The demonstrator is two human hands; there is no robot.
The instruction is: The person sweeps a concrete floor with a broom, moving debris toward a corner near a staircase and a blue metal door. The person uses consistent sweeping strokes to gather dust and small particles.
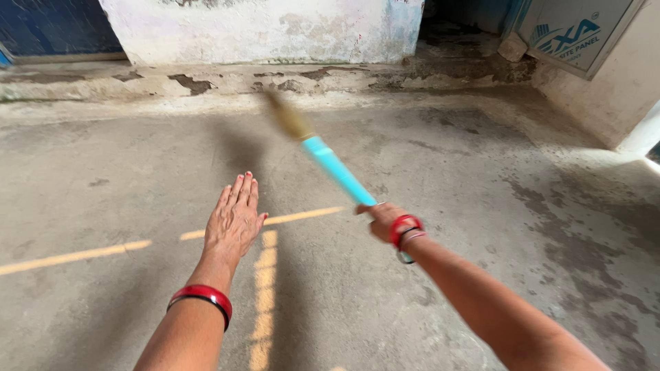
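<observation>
My right hand [382,218] grips the light blue handle of a broom [335,168], which points up and away to the left; its straw end is blurred by motion. My left hand [234,216] is stretched out flat over the concrete floor, fingers together and extended, palm down, holding nothing. Both wrists wear red bangles. The two hands are about a forearm's width apart.
Grey concrete floor [124,185] with yellow painted lines [265,288] below my arms. A raised cracked step [227,82] and a peeling white wall [275,27] lie ahead. A blue door is at the far left, a leaning panel [570,31] at the far right.
</observation>
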